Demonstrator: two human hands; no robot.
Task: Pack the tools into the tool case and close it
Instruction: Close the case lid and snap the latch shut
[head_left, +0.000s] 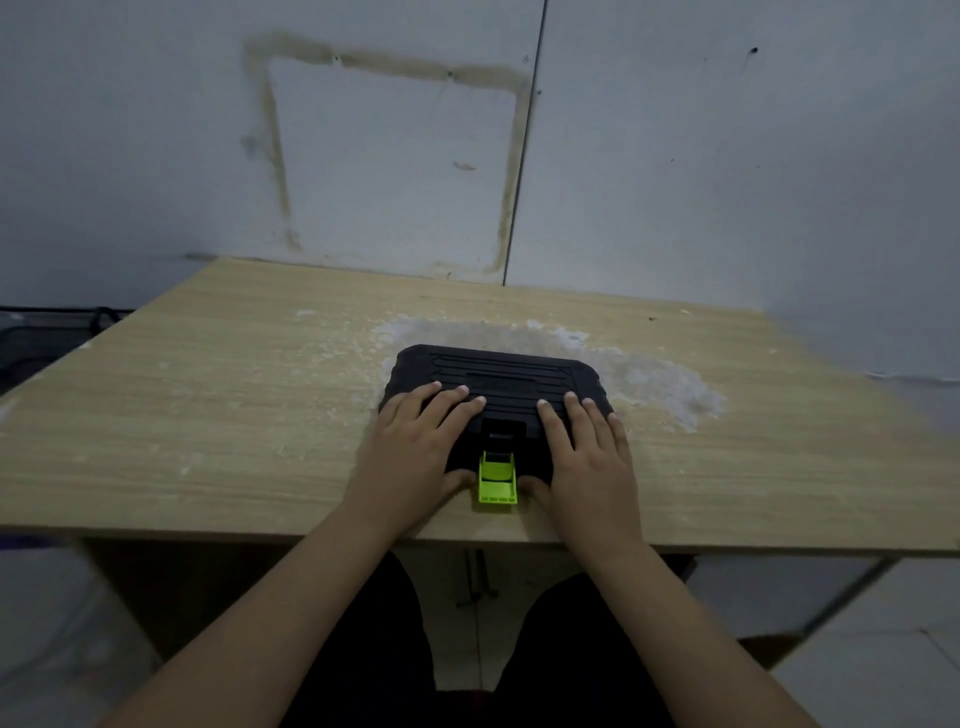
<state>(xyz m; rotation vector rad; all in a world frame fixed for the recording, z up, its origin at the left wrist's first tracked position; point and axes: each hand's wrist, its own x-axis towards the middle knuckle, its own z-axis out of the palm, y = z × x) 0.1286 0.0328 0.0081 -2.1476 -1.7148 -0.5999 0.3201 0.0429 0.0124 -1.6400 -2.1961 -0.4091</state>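
Note:
A black ribbed tool case (498, 371) lies flat on the wooden table with its lid down. Its bright green latch (497, 479) sticks out toward me at the front edge, flipped open and flat. My left hand (415, 447) grips the case's front left corner, fingers spread on the lid, thumb at the front edge beside the latch. My right hand (587, 452) grips the front right corner the same way, thumb at the latch's other side. No loose tools are visible.
The wooden table (208, 415) has a white scuffed patch (649, 384) behind and right of the case. A grey wall stands right behind the table. My dark-clothed legs show below the table's front edge. A dark object (47, 338) sits off the table's left side.

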